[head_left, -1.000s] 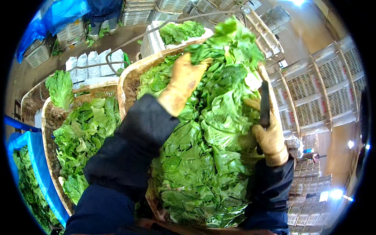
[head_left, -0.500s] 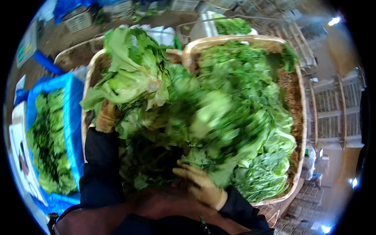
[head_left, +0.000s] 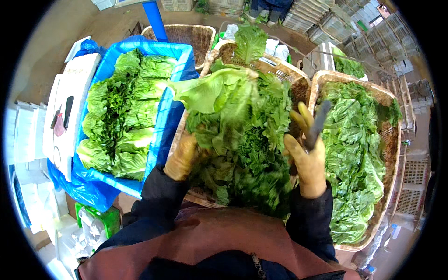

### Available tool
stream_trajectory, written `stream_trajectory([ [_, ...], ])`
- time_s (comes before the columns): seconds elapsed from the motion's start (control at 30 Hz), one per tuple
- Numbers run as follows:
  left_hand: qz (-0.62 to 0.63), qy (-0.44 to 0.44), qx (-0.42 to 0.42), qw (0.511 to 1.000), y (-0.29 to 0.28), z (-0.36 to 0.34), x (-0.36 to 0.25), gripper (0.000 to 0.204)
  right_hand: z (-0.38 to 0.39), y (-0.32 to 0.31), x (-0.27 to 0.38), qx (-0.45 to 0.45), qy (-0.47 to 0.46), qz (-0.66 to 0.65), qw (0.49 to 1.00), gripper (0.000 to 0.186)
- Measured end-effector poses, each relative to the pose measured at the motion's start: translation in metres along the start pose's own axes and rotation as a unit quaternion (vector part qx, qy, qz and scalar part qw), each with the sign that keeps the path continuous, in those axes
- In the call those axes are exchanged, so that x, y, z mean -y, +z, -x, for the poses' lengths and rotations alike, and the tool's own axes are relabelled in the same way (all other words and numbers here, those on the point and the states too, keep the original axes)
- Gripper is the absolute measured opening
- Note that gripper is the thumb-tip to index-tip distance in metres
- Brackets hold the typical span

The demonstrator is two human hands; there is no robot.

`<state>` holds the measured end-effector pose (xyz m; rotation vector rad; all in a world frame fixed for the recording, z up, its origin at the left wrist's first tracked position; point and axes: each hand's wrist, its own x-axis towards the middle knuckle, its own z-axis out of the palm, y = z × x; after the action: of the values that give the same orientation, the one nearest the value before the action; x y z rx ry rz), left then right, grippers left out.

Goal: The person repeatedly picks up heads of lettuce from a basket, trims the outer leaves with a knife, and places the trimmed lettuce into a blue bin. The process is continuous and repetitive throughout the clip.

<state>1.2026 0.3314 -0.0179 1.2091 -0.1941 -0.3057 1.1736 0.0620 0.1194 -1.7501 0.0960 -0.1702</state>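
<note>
My left hand (head_left: pixel 182 157), in a yellowish work glove, is closed on a head of leafy green lettuce (head_left: pixel 217 93) with its leaves fanned upward. That lettuce is above a tan crate (head_left: pixel 301 81) with loose, darker leaves (head_left: pixel 261 154) in it. My right hand (head_left: pixel 310 163), gloved alike, is raised over the crate's right side. It grips a dark, narrow knife (head_left: pixel 319 122) that points up and away; thumb and some fingers stand apart from it. Part of the left fingers is hidden by leaves.
To the left, a blue-lined box (head_left: pixel 184 70) holds rows of lettuce heads. On the right, another tan crate (head_left: pixel 392 140) is filled with lettuce. A brown-stained crate (head_left: pixel 198 35), a blue post (head_left: pixel 155 21) and a white foam board (head_left: pixel 77 88) stand around. Behind, a person's legs (head_left: pixel 270 9) show.
My view has swung left, bringing the blue-lined box closer to the middle. My right hand has risen from low near my body, and the knife now shows in it. My left hand still holds lettuce.
</note>
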Motion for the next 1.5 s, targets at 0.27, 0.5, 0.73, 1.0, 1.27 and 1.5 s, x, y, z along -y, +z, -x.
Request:
stream_trajectory([
  [0.27,0.170,-0.194,0.040,0.965,-0.012,0.046,-0.039,0.080,0.041,0.077,-0.038,0.113,0.040,0.006,0.993,0.056],
  [0.5,0.126,-0.147,0.107,0.975,0.007,0.095,-0.042,0.098,0.048,0.045,0.015,0.176,-0.108,0.520,0.829,0.050],
  [0.73,0.097,-0.233,0.136,0.958,0.031,0.101,-0.057,0.100,0.038,-0.003,-0.019,0.097,-0.050,0.533,0.839,0.040],
  [1.0,-0.101,-0.073,0.115,0.986,0.030,0.069,-0.042,0.113,0.044,0.030,0.013,0.119,0.050,0.033,0.991,0.055],
  [1.27,0.190,-0.192,0.077,0.960,0.038,0.047,-0.071,0.125,0.023,-0.026,0.022,0.133,0.050,0.192,0.971,0.043],
  [1.5,0.140,-0.253,0.174,0.941,0.019,0.050,-0.043,0.119,0.040,0.014,0.017,0.269,0.128,0.158,0.941,0.031],
])
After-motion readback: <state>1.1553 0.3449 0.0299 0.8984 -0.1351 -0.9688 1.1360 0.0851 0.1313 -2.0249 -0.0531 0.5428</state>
